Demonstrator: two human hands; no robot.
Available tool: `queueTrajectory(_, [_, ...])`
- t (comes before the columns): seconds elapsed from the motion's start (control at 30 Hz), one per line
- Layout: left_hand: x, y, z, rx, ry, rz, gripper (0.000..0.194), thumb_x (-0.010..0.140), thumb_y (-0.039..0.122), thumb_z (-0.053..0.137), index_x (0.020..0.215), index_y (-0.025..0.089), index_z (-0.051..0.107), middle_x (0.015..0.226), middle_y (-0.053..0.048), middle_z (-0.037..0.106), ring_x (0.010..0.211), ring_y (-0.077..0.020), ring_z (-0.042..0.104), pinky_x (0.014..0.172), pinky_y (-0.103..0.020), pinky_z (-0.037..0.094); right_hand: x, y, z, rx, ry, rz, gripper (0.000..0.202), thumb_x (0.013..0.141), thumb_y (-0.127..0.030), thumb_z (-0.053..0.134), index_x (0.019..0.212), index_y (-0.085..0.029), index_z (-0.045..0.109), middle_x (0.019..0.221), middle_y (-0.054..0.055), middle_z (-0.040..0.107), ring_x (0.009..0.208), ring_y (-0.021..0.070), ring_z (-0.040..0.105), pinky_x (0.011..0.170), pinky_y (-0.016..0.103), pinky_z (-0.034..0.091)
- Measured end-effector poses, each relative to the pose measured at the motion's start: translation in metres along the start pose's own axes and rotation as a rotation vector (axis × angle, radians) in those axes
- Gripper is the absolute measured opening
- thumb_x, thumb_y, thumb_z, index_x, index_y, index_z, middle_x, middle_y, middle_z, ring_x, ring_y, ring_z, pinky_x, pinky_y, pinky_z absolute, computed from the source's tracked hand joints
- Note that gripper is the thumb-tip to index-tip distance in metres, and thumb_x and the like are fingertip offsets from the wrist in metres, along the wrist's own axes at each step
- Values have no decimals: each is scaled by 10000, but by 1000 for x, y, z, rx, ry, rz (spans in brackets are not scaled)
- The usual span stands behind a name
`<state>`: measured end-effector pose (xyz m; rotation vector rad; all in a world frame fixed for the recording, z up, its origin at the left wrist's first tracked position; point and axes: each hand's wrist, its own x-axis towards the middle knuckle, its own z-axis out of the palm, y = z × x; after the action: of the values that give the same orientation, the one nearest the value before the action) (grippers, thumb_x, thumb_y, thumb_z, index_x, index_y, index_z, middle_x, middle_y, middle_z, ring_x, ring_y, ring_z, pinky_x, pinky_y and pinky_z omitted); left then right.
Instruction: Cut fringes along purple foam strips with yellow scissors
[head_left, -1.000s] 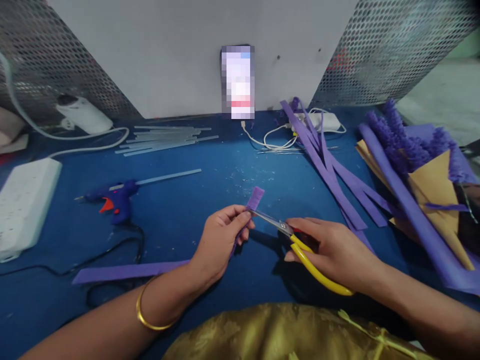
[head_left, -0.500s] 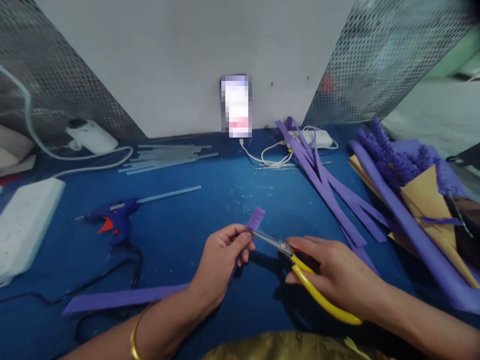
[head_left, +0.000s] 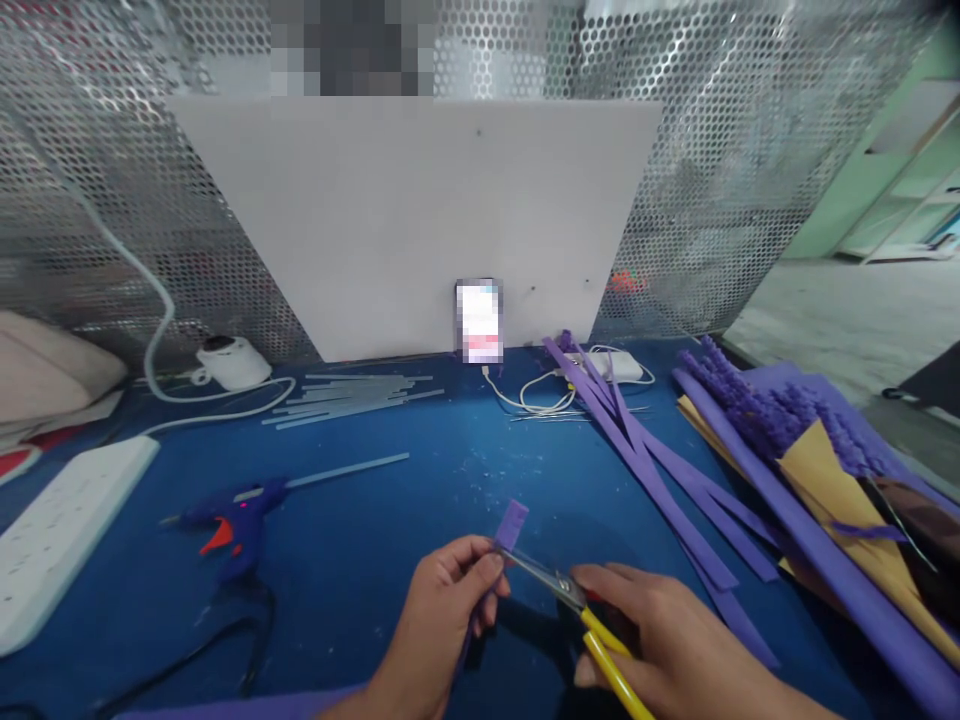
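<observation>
Between the thumb and fingers of my left hand (head_left: 454, 610) is a purple crepe paper strip (head_left: 513, 522), its short end standing up past the fingertips. More purple paper (head_left: 247, 704) shows at the bottom edge, left of my wrist. My right hand (head_left: 652, 625) grips yellow-handled scissors (head_left: 564, 590), pointing left. The blade tips meet the strip right at my left fingertips; whether they are parted there I cannot tell. Several loose purple paper strips (head_left: 641, 460) lie beyond my right hand, crossing one another.
A blue glue gun (head_left: 244, 520) with a glue stick in it lies at left, its black cord trailing forward. Several glue sticks (head_left: 352, 398), a white power strip (head_left: 71, 540), a lit phone (head_left: 480, 322) against the white board and a wrapped purple bouquet (head_left: 810, 440) surround the work area.
The view has tilted up, so everything sits lower in the picture and more mesh wall shows. Both hands keep the same hold on the paper strip and scissors.
</observation>
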<state>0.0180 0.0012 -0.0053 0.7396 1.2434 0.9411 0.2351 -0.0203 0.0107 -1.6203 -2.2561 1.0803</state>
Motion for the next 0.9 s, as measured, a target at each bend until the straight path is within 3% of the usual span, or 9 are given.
queueTrajectory(0.67, [-3, 0, -1, 63, -44, 5, 294, 734, 419, 734, 674, 146, 644, 563, 20, 573, 447, -47, 396, 453, -187, 282, -1, -7, -8, 44, -7, -14, 233, 834, -433, 728, 830, -221, 631, 820, 14, 676, 755, 197, 602, 659, 288, 381])
queueTrajectory(0.9, [-4, 2, 0, 65, -62, 4, 284, 781, 396, 705, 664, 145, 648, 552, 22, 569, 444, -42, 409, 448, -173, 291, -4, -6, -12, 39, 2, -39, 249, 855, -441, 712, 971, -221, 697, 839, 20, 701, 762, 200, 631, 656, 278, 412])
